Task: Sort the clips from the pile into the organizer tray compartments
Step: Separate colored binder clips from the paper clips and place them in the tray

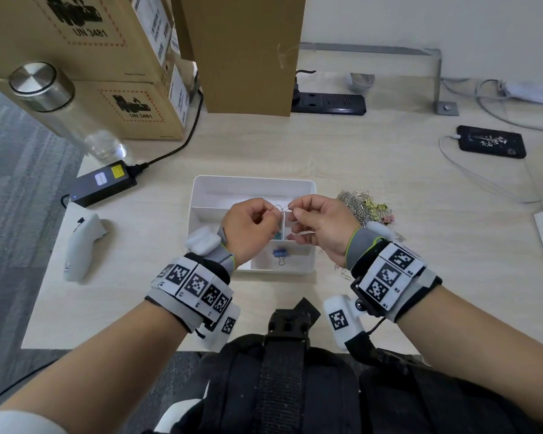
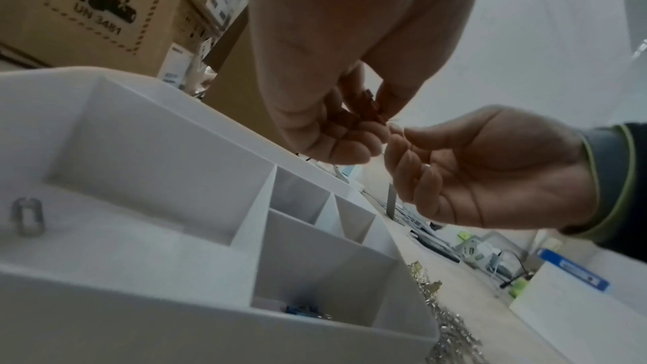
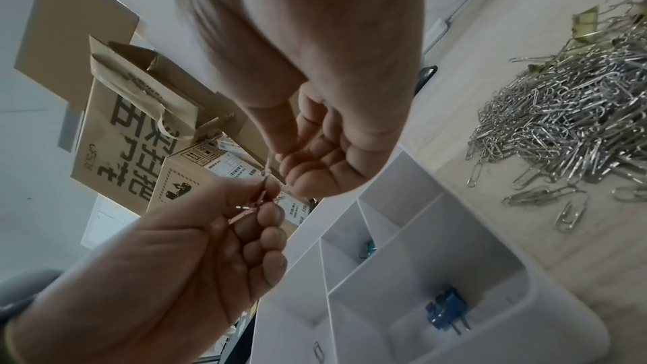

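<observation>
Both hands hover over the white organizer tray (image 1: 254,180), working at a small tangle of clips (image 1: 283,209). My left hand (image 1: 275,215) pinches a pink binder clip (image 3: 249,209) with its fingers curled (image 2: 350,132). From the right, my right hand (image 1: 292,212) pinches a silver paper clip (image 3: 269,165) hooked onto it. A blue binder clip (image 1: 279,253) lies in the tray's near compartment. A teal clip (image 3: 369,247) lies in a small middle one, and a paper clip (image 2: 28,216) in the left one. The clip pile (image 1: 362,205) lies right of the tray.
Cardboard boxes (image 1: 107,57) and a paper bag (image 1: 245,51) stand behind the tray. A water bottle (image 1: 60,104), a power adapter (image 1: 102,182) and a white controller (image 1: 80,245) lie to the left. A phone (image 1: 491,141) and cables are far right. Loose paper clips (image 1: 345,274) lie by the tray's right corner.
</observation>
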The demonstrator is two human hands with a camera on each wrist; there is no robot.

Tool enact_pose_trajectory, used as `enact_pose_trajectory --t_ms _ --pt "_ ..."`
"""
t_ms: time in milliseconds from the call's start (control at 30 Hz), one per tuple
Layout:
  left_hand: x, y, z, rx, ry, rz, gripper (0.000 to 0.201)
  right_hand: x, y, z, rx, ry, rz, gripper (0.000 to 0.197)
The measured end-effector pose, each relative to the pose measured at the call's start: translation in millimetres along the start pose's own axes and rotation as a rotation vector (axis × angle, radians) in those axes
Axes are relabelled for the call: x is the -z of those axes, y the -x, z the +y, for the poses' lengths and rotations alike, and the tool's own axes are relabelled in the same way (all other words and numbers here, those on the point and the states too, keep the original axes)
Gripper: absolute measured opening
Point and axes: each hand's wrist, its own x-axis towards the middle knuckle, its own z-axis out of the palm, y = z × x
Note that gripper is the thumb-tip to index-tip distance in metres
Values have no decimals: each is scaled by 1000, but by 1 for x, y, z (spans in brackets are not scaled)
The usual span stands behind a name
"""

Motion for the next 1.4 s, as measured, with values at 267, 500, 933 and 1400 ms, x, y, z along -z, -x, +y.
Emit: enact_pose_trajectory --t_ms 267,500,933,1400 --pt "-4 1 3 -135 -218 46 18 -10 -2 2 100 53 101 15" --pt "-3 8 21 120 201 -84 22 -2 0 5 166 41 6 25" --pt "-2 8 2 -464 -438 195 16 -9 -3 -2 -68 -88 82 17" --pt "-2 9 -5 -532 -613 179 21 -15 -8 1 -5 -149 174 9"
